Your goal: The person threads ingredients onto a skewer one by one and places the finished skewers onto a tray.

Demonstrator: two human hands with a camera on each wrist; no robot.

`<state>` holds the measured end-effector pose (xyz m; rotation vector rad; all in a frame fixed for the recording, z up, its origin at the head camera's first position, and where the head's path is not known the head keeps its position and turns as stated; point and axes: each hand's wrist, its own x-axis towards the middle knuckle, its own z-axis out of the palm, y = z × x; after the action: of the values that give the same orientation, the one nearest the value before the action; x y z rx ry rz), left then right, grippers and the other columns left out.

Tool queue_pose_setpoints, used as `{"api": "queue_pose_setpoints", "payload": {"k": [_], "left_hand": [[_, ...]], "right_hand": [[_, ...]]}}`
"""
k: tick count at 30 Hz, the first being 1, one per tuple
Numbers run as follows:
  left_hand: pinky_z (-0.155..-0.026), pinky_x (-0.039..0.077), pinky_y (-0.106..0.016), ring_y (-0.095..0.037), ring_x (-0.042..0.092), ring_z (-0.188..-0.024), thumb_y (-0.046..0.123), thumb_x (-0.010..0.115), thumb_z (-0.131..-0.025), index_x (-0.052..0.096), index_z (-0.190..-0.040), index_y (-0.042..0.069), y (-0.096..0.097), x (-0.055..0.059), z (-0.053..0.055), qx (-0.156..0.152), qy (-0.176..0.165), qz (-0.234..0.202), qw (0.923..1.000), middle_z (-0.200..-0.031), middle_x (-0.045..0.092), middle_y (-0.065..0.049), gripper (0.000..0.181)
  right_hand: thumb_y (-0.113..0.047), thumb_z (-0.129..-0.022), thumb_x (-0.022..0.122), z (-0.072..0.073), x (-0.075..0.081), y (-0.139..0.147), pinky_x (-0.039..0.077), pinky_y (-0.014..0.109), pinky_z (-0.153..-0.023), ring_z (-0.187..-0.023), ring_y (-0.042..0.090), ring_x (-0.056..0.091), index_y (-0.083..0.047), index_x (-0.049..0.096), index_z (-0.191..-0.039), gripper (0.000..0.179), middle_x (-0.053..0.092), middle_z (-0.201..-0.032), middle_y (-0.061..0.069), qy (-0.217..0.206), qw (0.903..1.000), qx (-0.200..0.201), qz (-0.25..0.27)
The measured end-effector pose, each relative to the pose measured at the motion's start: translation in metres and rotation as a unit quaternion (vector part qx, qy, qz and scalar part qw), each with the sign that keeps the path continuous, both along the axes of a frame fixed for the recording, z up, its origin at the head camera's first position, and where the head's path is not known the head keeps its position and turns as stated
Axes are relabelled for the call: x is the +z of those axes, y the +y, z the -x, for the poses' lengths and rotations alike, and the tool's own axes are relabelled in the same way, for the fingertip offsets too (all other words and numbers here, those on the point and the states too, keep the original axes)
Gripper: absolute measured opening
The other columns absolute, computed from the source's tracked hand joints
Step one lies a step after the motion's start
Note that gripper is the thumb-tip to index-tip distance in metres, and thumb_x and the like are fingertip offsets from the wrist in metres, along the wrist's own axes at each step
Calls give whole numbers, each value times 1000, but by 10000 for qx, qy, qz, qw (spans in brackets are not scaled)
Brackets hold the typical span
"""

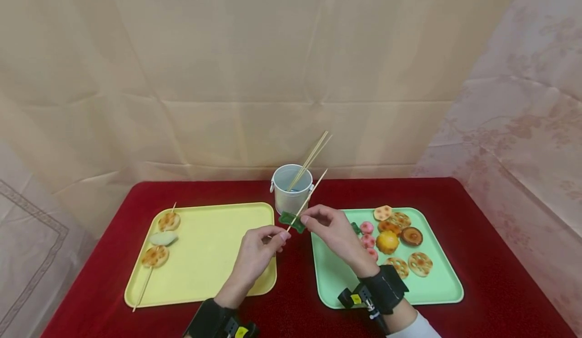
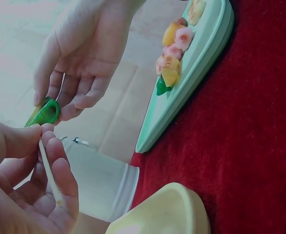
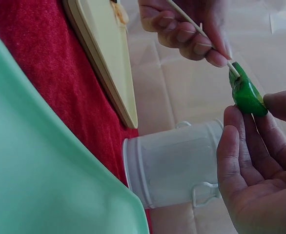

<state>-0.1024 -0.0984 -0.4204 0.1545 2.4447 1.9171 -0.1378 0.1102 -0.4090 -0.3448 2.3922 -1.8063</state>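
A: Black wrist straps [image 1: 386, 288] sit nearest my head cam, bottom edge. Where's the green piece [image 3: 250, 100]?

B: Held in the air, just in front of the pale bucket [image 1: 285, 201]. I see the skewer [image 1: 307, 199] meeting it at a hollow in the right-wrist feed. Pierced right through? Can't tell.

A: Grip?

B: Left hand [image 1: 256, 252]: fingers curled, thumb and fingertips pinching the skewer close to the green piece. Right hand [image 1: 334, 234]: thumb and fingertips pinching the piece itself, remaining fingers only lightly bent.

A: Around that?

B: Spare sticks [image 1: 311, 154] lean in the bucket. Mint tray [image 1: 336, 277] is partly under the right forearm: pink pieces [image 1: 367, 241] in a row, yellow ball [image 1: 387, 242], brown disc [image 1: 411, 236], browned rounds [image 1: 420, 264].

A: My other side?

B: Yellow tray [image 1: 213, 257], loaded stick [image 1: 164, 238] near its left edge: two browned rounds, pale slice between, lower end over the front rim. Red cloth [image 1: 297, 297] under everything, beige curtain [image 1: 227, 75] behind.
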Motion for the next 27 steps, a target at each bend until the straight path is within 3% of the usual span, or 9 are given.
{"api": "queue_pose_setpoints", "payload": {"k": [4,7,14,18,22,27], "left_hand": [[-62,52,-25,-32,65,-70,10,73,-97,77,-97,-3,2,-1,1,77,-12,-131,9999,-78,69,-16,14],[-63,53,-25,-32,66,-70,10,73,-97,76,-96,-4,2,-1,1,92,-20,-138,9999,-78,69,-19,14],[-66,54,-25,-20,65,-68,11,73,-97,76,-97,-3,3,-2,1,140,-110,-149,9997,-79,70,-20,15],[-65,54,-26,-25,66,-67,12,73,-97,76,-96,-4,2,-2,-1,158,-125,-180,9996,-75,69,-15,16],[-59,51,-25,-28,66,-63,12,74,-96,75,-92,-2,-1,-2,-4,245,-32,-70,9997,-69,66,-9,15],[-54,46,-23,-25,64,-60,11,75,-95,73,-87,0,-8,-6,-4,368,49,113,9992,-68,65,-13,14]], "right_hand": [[-22,-99,72,-2,-1,-3,52,31,-81,-91,24,67,-7,74,-110,19,74,-99,4,74,9998,164,-39],[-22,-99,72,-2,-2,-4,52,32,-82,-92,27,67,-7,75,-110,19,74,-99,5,98,9997,227,-50],[-23,-100,71,-3,-3,-4,53,36,-86,-97,36,68,-7,74,-112,21,74,-101,5,109,9995,267,-115],[-25,-100,70,-2,-1,-1,54,34,-87,-99,34,69,-6,74,-112,23,75,-103,5,87,9997,191,-125],[-27,-102,68,4,5,9,57,38,-90,-101,35,70,-3,73,-114,27,75,-106,14,58,9999,81,-30],[-31,-103,66,13,18,33,57,40,-89,-100,38,69,-7,74,-114,27,75,-103,11,246,9986,-162,-435]]}}
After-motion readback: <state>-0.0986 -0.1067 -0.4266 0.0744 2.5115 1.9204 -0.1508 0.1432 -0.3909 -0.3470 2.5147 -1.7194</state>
